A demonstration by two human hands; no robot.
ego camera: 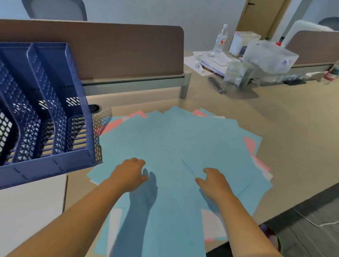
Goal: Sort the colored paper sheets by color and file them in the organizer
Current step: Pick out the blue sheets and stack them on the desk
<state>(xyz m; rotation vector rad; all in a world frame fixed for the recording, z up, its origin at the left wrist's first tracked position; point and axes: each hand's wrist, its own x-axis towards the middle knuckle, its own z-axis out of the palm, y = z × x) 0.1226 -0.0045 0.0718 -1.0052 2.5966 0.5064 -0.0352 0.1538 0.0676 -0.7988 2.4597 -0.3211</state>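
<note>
- Head view: a fanned pile of colored paper sheets (175, 140) covers the middle of a beige table (297, 125), with light blue sheets on top and overlapping at many angles.
- Pink sheets (112, 124) peek out at the pile's left, far and right edges; white sheets (212, 223) show beneath the blue near the table's front edge, where some of the paper overhangs.
- A person's left hand (129, 173) hovers over the near part of the pile, its fingers curled loosely downward and holding nothing, a dark shadow falling on the blue paper just beside it.
- The right hand (213, 181) is held over the paper in the same way, thumb out to the side, fingers loosely bent, gripping no sheet; whether the fingertips touch the paper cannot be told.
- A blue perforated plastic organizer (41, 107) with upright compartments stands at the left of the pile, its corner just beside the sheets, its visible slots holding no paper.
- Water bottles (220, 41) and a clear plastic container (270, 55) crowd the far right of the table, well apart from the sheets.
</note>
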